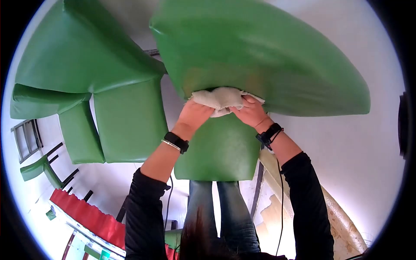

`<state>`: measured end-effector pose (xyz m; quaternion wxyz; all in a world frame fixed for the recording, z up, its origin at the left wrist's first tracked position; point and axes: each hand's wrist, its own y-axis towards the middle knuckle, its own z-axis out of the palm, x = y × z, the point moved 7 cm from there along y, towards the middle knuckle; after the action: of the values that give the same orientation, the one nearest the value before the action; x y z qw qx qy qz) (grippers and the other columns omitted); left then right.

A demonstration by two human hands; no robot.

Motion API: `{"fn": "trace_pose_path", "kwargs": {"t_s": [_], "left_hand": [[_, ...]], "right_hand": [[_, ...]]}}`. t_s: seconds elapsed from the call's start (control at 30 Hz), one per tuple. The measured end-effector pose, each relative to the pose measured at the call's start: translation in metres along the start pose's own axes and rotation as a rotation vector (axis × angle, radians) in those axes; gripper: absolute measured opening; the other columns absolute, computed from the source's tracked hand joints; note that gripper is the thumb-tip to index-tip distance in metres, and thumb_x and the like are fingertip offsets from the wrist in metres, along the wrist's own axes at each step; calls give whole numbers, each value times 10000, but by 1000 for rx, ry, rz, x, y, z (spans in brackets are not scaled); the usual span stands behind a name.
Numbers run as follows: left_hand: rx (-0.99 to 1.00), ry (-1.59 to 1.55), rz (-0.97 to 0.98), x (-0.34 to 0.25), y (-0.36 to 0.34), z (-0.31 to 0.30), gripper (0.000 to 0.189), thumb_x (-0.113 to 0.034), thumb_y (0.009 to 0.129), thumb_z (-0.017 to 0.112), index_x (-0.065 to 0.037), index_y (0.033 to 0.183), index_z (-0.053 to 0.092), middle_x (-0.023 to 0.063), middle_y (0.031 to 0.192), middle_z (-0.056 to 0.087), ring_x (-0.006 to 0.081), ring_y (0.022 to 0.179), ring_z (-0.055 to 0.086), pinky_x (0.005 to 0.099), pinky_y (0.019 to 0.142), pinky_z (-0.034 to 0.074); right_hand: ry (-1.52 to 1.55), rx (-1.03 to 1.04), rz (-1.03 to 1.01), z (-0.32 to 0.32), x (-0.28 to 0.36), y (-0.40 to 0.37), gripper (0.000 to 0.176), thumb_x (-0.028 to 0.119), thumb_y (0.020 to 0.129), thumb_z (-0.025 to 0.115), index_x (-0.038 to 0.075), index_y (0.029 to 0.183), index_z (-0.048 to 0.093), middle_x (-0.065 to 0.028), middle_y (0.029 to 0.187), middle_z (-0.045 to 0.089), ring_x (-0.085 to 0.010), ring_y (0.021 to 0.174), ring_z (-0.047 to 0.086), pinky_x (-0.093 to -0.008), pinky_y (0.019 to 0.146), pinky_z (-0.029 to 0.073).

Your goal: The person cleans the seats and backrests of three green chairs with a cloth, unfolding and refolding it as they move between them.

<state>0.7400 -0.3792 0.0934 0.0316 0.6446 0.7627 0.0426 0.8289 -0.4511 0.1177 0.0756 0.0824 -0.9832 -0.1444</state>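
A pale cloth (222, 98) is bunched between my two hands, low on the green chair backrest (260, 47) where it meets the green seat (219, 149). My left hand (196, 115) grips the cloth's left end, with the fingers partly hidden under its folds. At the right end, my right hand (251, 112) has its fingers closed on the same cloth. Brownish, duller patches show on the backrest just above the cloth. Both wrists wear dark bands.
Another green chair (130, 121) stands close on the left, with more green seats beyond it. A red pleated cloth (89, 216) hangs at lower left. A dark cable (281, 203) runs down beside my right arm. A white wall (346, 147) is on the right.
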Motion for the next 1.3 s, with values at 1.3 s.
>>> {"fn": "trace_pose_path", "kwargs": {"t_s": [1.3], "left_hand": [[509, -452, -336, -58, -56, 151, 753, -46, 626, 556, -104, 1310, 246, 108, 1301, 314, 271, 1240, 250, 540, 1009, 73]], "right_hand": [[130, 475, 525, 127, 12, -120, 567, 261, 743, 538, 85, 1249, 351, -62, 1179, 476, -187, 1065, 450, -367, 960, 273]]}}
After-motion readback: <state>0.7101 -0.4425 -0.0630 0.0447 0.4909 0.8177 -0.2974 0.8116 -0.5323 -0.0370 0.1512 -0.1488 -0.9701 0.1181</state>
